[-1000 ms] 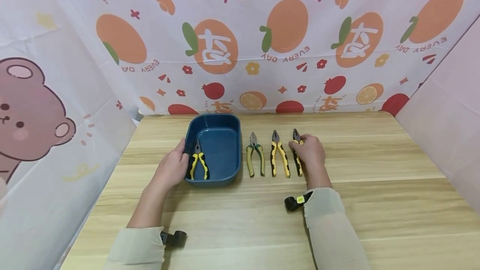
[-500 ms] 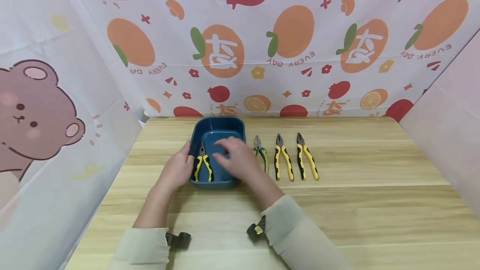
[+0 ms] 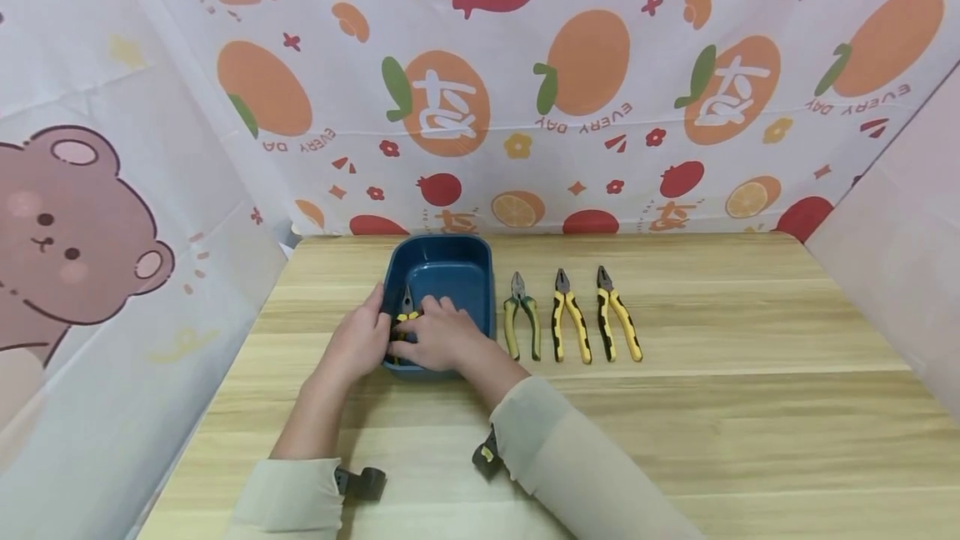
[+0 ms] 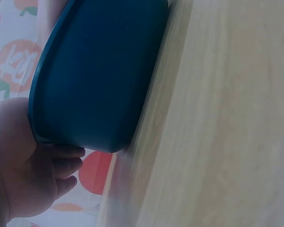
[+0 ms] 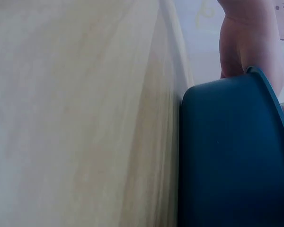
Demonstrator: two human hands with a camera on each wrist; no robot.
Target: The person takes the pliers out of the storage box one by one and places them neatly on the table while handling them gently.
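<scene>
A deep blue plastic box (image 3: 459, 280) stands on the table, left of its middle. My left hand (image 3: 362, 344) holds its left side at the rim; in the left wrist view that hand (image 4: 31, 165) has several fingers against the box's outer wall. Inside lie needle-nose pliers (image 3: 407, 300) with yellow and black handles, jaws pointing away. My right hand (image 3: 450, 342) reaches over the near right rim, its fingers over those handles and hiding much of them. Whether the fingers grip is not visible. In the right wrist view, the box's outer wall (image 5: 234, 156) blocks sight of the pliers.
Right of the box, three pliers lie in a row, jaws away: green-handled pliers (image 3: 522, 315), yellow-and-black pliers (image 3: 572, 315) and a similar yellow-and-black pair (image 3: 619, 315). The wooden table (image 3: 712, 432) ends at a fruit-print cloth (image 3: 517, 90).
My right hand has left the rightmost pliers, moved left over the row and come down into the box onto the needle-nose pliers. My left hand has stayed at the box's left side.
</scene>
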